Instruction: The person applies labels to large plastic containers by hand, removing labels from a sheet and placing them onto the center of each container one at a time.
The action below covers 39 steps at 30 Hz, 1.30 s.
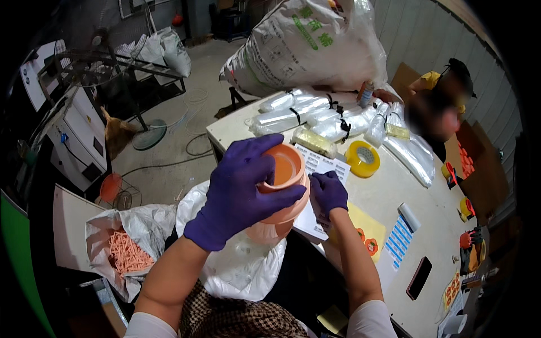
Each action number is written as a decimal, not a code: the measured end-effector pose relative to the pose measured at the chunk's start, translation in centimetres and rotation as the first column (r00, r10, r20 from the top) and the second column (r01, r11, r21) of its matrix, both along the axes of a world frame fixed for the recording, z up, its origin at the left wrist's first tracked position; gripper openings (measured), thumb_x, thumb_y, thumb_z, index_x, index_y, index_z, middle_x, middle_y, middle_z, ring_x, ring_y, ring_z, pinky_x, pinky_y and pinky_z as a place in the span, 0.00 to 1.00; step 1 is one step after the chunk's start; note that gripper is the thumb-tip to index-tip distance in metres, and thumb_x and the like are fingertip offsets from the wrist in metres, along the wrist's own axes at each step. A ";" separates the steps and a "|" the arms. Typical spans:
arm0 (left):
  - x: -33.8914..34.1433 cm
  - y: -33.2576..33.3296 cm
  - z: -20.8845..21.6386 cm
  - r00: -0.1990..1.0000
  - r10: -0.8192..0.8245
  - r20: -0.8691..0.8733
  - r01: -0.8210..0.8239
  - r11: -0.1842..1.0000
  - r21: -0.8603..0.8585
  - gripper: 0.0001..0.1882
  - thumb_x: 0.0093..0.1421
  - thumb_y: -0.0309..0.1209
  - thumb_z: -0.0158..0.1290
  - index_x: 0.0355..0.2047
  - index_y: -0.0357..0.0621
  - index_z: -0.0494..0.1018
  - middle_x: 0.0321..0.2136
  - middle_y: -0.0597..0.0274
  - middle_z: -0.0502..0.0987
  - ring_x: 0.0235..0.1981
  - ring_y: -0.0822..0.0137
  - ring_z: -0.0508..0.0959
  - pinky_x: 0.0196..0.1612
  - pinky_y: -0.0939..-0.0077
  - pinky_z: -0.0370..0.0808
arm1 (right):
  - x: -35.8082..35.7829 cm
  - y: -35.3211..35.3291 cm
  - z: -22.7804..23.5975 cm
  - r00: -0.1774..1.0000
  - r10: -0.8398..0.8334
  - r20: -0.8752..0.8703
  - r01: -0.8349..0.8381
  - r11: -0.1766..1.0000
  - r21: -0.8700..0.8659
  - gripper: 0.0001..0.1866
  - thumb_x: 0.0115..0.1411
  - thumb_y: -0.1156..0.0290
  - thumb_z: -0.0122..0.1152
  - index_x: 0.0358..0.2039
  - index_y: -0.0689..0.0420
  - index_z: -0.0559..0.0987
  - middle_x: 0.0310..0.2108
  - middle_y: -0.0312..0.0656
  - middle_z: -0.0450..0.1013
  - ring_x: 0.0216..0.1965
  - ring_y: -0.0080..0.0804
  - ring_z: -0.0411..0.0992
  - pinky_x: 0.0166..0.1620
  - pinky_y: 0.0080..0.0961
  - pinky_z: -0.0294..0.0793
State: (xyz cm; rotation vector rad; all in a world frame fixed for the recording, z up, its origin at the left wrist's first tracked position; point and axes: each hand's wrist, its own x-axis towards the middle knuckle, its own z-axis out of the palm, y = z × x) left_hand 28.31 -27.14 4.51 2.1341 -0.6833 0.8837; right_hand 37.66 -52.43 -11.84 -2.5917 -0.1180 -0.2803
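My left hand (239, 188), in a purple glove, is wrapped around the upper part of a peach-coloured plastic pot (288, 213). The pot's round open mouth faces up towards me. More of the same peach plastic shows under the hand, but I cannot tell whether it is one piece or a stack. My right hand (331, 194), also gloved in purple, rests over white sheets of printed labels (307, 221) just right of the pot. Its fingers are curled together at the sheets, and whatever they pinch is hidden.
Under the pot lies a white plastic bag (239, 276); left of it, a sack (160, 217) holds pink sticks. On the table (360, 217) are yellow tape (362, 159), rolled clear bags (304, 115), blue labels (399, 242) and a phone (419, 278). Another person (442, 101) is at the far right.
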 end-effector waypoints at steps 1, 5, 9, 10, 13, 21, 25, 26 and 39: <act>-0.1 0.1 -0.2 1.000 0.006 -0.013 -0.006 1.000 0.000 0.21 0.43 0.36 0.73 0.18 0.44 0.68 0.51 0.47 0.79 0.46 0.55 0.78 0.49 0.65 0.73 | 0.3 0.5 0.0 0.999 -0.039 0.002 0.039 0.999 -0.025 0.16 0.63 0.54 0.56 0.47 0.42 0.84 0.43 0.45 0.75 0.42 0.46 0.77 0.44 0.41 0.78; -0.1 0.3 -0.1 1.000 0.026 0.013 -0.026 1.000 -0.009 0.21 0.45 0.39 0.72 0.18 0.44 0.69 0.49 0.50 0.80 0.46 0.54 0.78 0.49 0.65 0.75 | 0.9 2.9 0.6 0.995 -0.074 -0.071 0.061 0.982 -0.177 0.17 0.64 0.53 0.55 0.48 0.41 0.83 0.45 0.47 0.74 0.44 0.48 0.77 0.48 0.41 0.77; 0.0 2.2 0.3 0.987 0.062 0.147 -0.065 0.998 0.019 0.21 0.46 0.42 0.71 0.17 0.45 0.70 0.45 0.54 0.82 0.43 0.56 0.79 0.45 0.65 0.77 | 4.8 0.1 -1.3 0.983 0.031 -0.183 -0.025 0.999 0.030 0.18 0.63 0.53 0.54 0.51 0.40 0.82 0.47 0.50 0.75 0.47 0.50 0.76 0.53 0.37 0.75; -0.7 2.9 1.1 0.983 0.124 0.137 -0.123 0.992 -0.011 0.21 0.47 0.41 0.71 0.16 0.46 0.69 0.42 0.57 0.83 0.40 0.58 0.80 0.41 0.67 0.78 | 6.1 -2.2 -2.3 0.973 0.058 -0.225 0.031 0.927 0.373 0.21 0.63 0.52 0.54 0.51 0.47 0.82 0.44 0.53 0.77 0.50 0.50 0.75 0.57 0.34 0.72; -3.1 7.1 2.0 0.959 0.076 -0.272 -0.123 0.980 -0.159 0.11 0.58 0.32 0.61 0.28 0.34 0.77 0.40 0.48 0.83 0.35 0.63 0.82 0.39 0.70 0.78 | 7.6 -7.8 -3.5 0.843 0.278 -0.460 0.438 0.142 0.888 0.20 0.69 0.52 0.52 0.47 0.54 0.81 0.31 0.35 0.76 0.19 0.25 0.67 0.20 0.28 0.67; -6.3 8.9 -15.8 0.630 0.478 -0.612 -0.182 0.857 0.482 0.27 0.72 0.51 0.37 0.37 0.47 0.81 0.25 0.46 0.80 0.30 0.47 0.82 0.34 0.52 0.78 | -18.0 5.9 4.7 0.898 0.353 0.262 -0.405 0.896 0.183 0.21 0.55 0.78 0.60 0.50 0.56 0.83 0.32 0.46 0.71 0.36 0.42 0.72 0.41 0.32 0.73; -6.2 10.5 -15.9 0.498 0.560 -0.663 -0.366 0.828 0.424 0.35 0.69 0.56 0.39 0.24 0.37 0.80 0.26 0.44 0.81 0.29 0.48 0.82 0.35 0.53 0.78 | -23.3 10.9 5.2 0.825 0.516 0.231 -0.526 0.850 -0.022 0.23 0.50 0.69 0.69 0.49 0.43 0.84 0.34 0.43 0.69 0.28 0.36 0.72 0.30 0.30 0.72; -6.4 10.0 -14.3 0.483 0.555 -0.677 -0.383 0.829 0.407 0.35 0.69 0.56 0.39 0.25 0.38 0.80 0.26 0.44 0.81 0.28 0.47 0.82 0.35 0.53 0.78 | -23.5 11.4 5.1 0.802 0.546 0.242 -0.549 0.833 -0.058 0.24 0.49 0.68 0.70 0.50 0.41 0.84 0.34 0.42 0.69 0.28 0.35 0.71 0.29 0.29 0.71; -7.9 9.2 -14.8 0.718 0.651 -0.246 -0.521 0.737 0.430 0.29 0.68 0.49 0.46 0.15 0.46 0.77 0.14 0.55 0.76 0.17 0.54 0.78 0.21 0.60 0.73 | -24.3 13.4 5.4 0.704 0.642 0.304 -0.595 0.767 -0.242 0.26 0.47 0.66 0.74 0.50 0.37 0.83 0.32 0.36 0.66 0.26 0.30 0.66 0.27 0.26 0.69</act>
